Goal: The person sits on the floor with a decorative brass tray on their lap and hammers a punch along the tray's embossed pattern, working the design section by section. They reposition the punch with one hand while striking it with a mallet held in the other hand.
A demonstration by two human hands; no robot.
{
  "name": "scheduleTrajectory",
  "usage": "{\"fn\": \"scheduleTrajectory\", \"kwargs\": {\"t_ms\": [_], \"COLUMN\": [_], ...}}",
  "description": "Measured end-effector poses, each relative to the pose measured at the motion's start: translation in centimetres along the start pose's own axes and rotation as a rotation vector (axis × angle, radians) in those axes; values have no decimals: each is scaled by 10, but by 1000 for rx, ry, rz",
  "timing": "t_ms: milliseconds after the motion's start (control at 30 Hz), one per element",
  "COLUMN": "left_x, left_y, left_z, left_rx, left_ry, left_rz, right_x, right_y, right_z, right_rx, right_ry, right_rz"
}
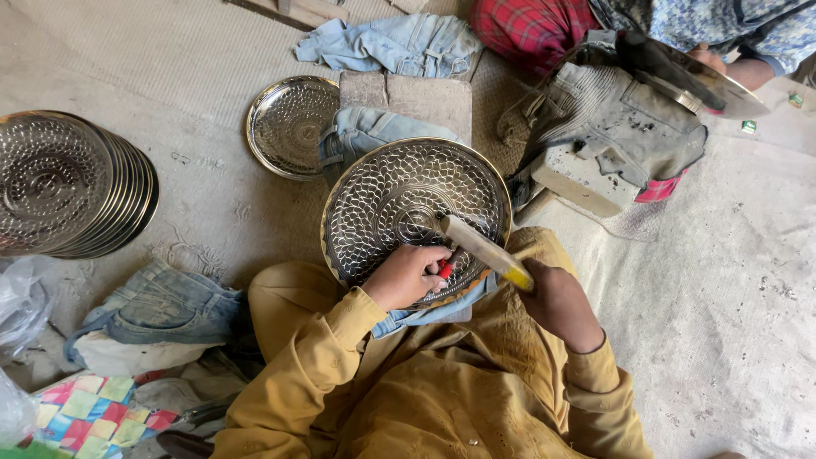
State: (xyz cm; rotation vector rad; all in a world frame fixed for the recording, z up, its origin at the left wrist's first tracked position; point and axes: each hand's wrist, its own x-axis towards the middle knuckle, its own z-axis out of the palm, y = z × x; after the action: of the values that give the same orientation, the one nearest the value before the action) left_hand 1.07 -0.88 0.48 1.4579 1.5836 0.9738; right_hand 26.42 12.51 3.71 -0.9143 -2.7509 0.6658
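Left hand (406, 276) pinches a red punch (444, 270) on the patterned plate (399, 200); right hand (557, 302) grips the hammer (484, 251). Pattern appears nearly complete.

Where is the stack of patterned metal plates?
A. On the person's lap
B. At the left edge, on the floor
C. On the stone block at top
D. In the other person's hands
B: the plate stack sits on the floor at the left edge, apart from the plate under the left hand.

Plate stack (72, 183): cut off at left edge.
Hammer (484, 249): blurred.
Red tool (445, 270): mostly hidden by left hand (406, 276).
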Motion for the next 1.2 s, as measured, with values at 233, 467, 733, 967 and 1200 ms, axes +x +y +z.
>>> {"fn": "scheduleTrajectory", "kwargs": {"t_ms": [233, 467, 733, 967, 1200], "left_x": [0, -1, -1, -1, -1], "left_y": [-1, -1, 0, 3, 2], "left_z": [0, -5, -7, -10, -11], "left_rx": [31, 4, 12, 25, 79], "left_ry": [-16, -58, -93, -112, -118], "left_rz": [5, 3, -40, -31, -35], "right_x": [-2, -7, -4, -7, -10], "right_y": [0, 2, 2, -2, -2], "right_z": [1, 9, 16, 14, 21], "right_rx": [57, 195, 240, 160, 88], "right_ry": [-20, 90, 22, -4, -26], "right_rz": [167, 180, 255, 178, 117]}}
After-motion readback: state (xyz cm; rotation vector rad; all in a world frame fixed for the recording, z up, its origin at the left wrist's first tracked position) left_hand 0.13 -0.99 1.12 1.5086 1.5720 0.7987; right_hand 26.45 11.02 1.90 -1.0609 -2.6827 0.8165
